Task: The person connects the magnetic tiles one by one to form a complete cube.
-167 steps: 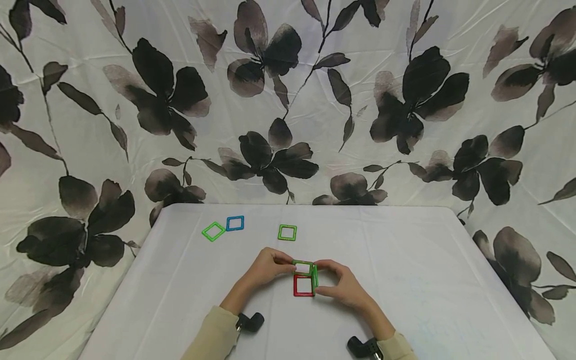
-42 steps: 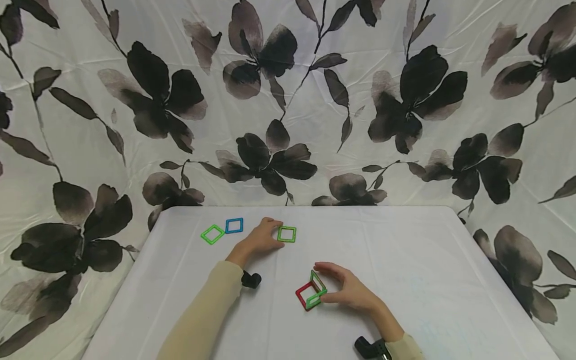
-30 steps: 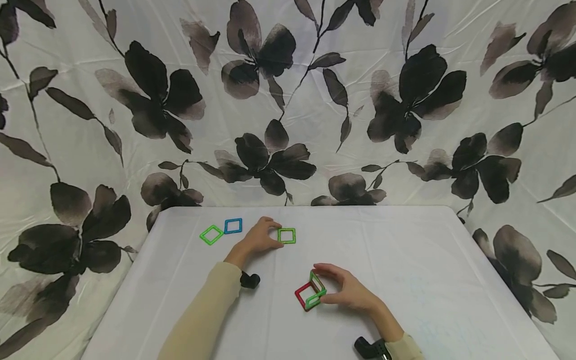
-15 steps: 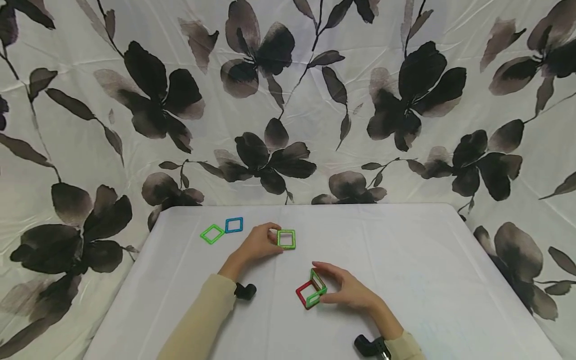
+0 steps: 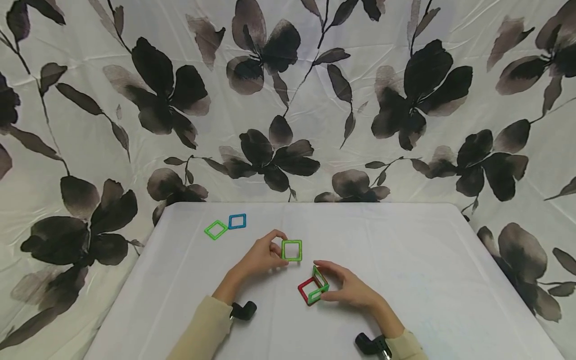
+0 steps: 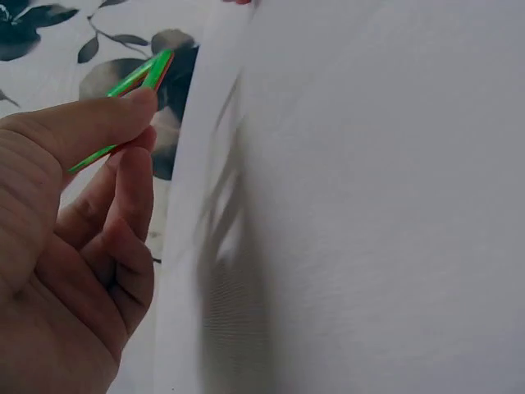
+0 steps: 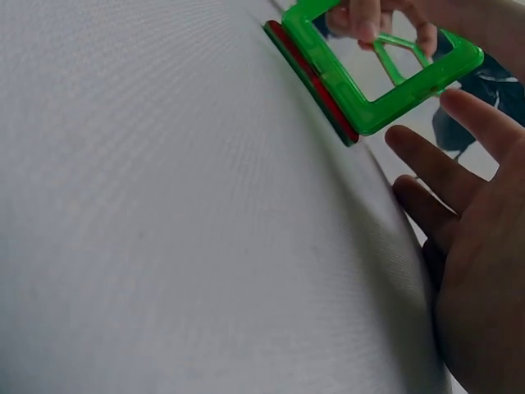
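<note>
The lime-green plastic square frame [image 5: 300,250] sits between the thumb and finger of my left grip [image 5: 261,255], pinched narrow along its left-hand edge, the rest of it jutting out to the right of my fingers and seemingly raised off the counter [image 5: 405,275]. I judge it light, stiff and a little slippery, hard to bend but easy to twist out of line, so its outer rim by a corner is the place to hold, leaving the other edges bare. Nearer to me and to the right of that grip stands a three-frame plastic corner: a red square frame [image 5: 303,296] lying on the counter, a near green square frame [image 5: 314,296] and a far green square frame [image 5: 320,275] meeting upright over it. My right grip [image 5: 353,289] spans it lightly from its right side, thumb against the near one and a fingertip by the far one; its joints look weak to me, so gentle pressure suits it best. Beyond my left grip and to its left lie a blue plastic square frame [image 5: 237,228] and a bright green plastic square frame [image 5: 221,234] turned cornerwise, their corners seeming to touch. Farthest ahead of both grips hangs a white cloth with dark flowers [image 5: 337,165].
</note>
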{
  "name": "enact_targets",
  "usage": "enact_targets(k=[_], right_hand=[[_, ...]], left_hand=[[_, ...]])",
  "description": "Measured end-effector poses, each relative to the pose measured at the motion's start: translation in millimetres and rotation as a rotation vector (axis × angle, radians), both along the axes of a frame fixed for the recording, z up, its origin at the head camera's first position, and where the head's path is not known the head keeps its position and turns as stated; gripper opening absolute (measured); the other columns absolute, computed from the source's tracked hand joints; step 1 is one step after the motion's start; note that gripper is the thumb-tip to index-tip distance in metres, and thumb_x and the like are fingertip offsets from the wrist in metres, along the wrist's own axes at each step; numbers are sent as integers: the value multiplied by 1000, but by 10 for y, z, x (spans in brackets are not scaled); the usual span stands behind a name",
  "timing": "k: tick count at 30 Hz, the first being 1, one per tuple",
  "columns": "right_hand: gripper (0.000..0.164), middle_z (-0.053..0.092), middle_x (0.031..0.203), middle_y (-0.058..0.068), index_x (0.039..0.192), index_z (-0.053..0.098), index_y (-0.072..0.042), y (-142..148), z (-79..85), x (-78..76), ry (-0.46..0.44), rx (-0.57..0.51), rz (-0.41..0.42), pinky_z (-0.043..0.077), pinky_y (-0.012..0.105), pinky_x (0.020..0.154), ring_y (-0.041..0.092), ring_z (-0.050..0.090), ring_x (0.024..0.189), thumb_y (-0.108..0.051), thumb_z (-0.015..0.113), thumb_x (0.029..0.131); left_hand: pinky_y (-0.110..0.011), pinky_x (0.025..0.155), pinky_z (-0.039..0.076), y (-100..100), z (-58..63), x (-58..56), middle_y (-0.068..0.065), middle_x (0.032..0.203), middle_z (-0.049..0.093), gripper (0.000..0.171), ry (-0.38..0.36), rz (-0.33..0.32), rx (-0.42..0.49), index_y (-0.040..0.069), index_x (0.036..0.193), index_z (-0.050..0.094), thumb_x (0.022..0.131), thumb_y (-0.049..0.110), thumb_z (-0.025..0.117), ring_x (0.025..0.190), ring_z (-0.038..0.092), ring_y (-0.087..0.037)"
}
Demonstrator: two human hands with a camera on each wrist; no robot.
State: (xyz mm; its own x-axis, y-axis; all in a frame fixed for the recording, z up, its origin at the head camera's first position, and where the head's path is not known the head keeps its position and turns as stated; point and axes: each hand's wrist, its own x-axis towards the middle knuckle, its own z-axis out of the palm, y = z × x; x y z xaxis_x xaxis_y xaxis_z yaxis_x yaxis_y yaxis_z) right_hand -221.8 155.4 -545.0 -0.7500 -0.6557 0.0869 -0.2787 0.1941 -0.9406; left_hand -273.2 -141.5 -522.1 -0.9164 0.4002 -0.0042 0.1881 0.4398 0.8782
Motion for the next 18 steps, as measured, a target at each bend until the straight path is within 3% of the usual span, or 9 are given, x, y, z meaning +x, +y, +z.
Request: enact_targets(k=[9,13,18], right_hand=[[74,46,146,8,144,44,-7,9,-12,-7,39,-16,20,23,24,109,22,37,136,-16,81,80],[72,42,149,7,148,40,-10,21,-10,-26,46,-5,42,22,24,110,20,34,139,-16,76,85],[65,41,150,7,147,41,-6,15,-12,-41,23,-5,74,23,26,110,17,32,140,-17,70,90]], left_hand=[[-26,53,48,68,-53,160,1,75,66,49,53,5,50,17,123,48,84,7,76,56,58,-13],[-25,53,48,94,-94,198,3,77,66,48,77,-4,48,17,122,47,84,7,76,53,56,-10],[-26,49,46,122,-125,248,3,82,67,53,89,8,62,10,128,47,84,6,76,48,54,-10]])
